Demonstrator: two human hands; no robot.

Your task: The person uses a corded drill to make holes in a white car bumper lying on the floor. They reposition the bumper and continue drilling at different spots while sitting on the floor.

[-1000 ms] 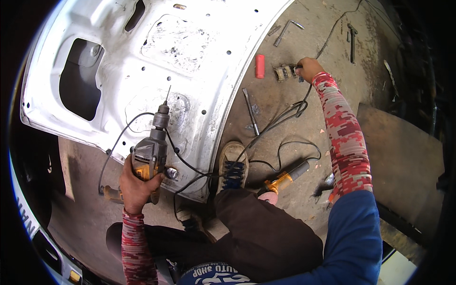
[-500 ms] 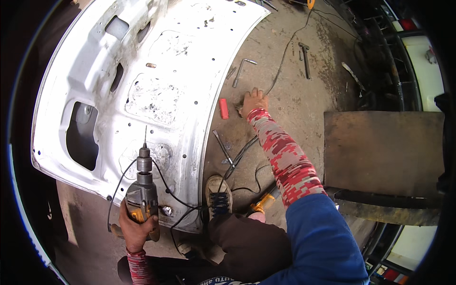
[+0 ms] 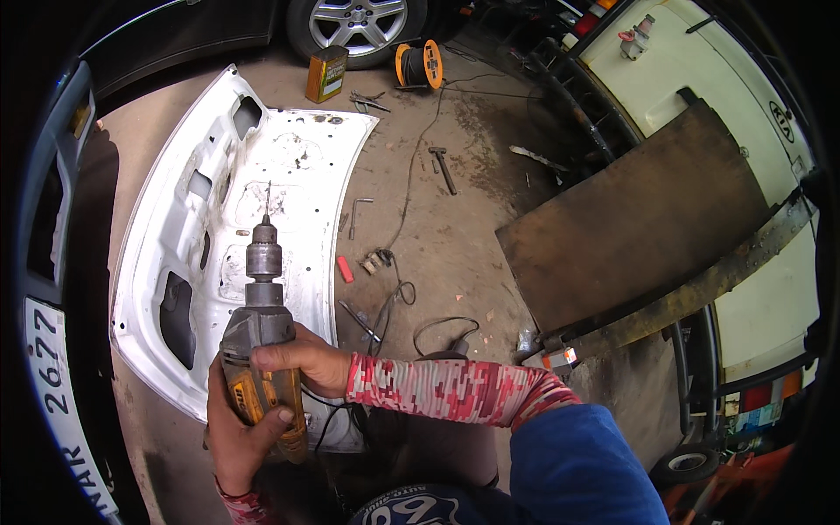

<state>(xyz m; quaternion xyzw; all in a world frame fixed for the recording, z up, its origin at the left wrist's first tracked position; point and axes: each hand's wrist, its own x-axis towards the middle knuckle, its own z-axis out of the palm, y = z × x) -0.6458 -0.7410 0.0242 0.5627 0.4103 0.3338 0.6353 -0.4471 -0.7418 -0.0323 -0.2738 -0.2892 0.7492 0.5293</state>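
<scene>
I hold a yellow-and-black corded power drill (image 3: 254, 350) upright in front of me, its long thin bit (image 3: 268, 203) pointing away. My left hand (image 3: 238, 437) wraps around the drill's rear grip, with the thumb across its back. My right hand (image 3: 317, 360) closes around the right side of the drill's body, just behind the grey front housing, thumb on top. Beyond the drill lies a white car body panel (image 3: 306, 219) with cut-outs and scuffed patches. The bit overlaps the panel in this view; whether it touches cannot be told.
On the floor right of the panel lie a red block (image 3: 346, 269), a plug connection (image 3: 378, 261), an L-shaped wrench (image 3: 357, 217) and a hammer (image 3: 444, 169). An orange cable reel (image 3: 420, 66) and a tin can (image 3: 327, 74) stand far off. A brown board (image 3: 639, 219) is at right.
My right hand has left the floor by the plug connection and now grips the drill alongside my left. The view has tilted up, showing the wheel, can and reel.
</scene>
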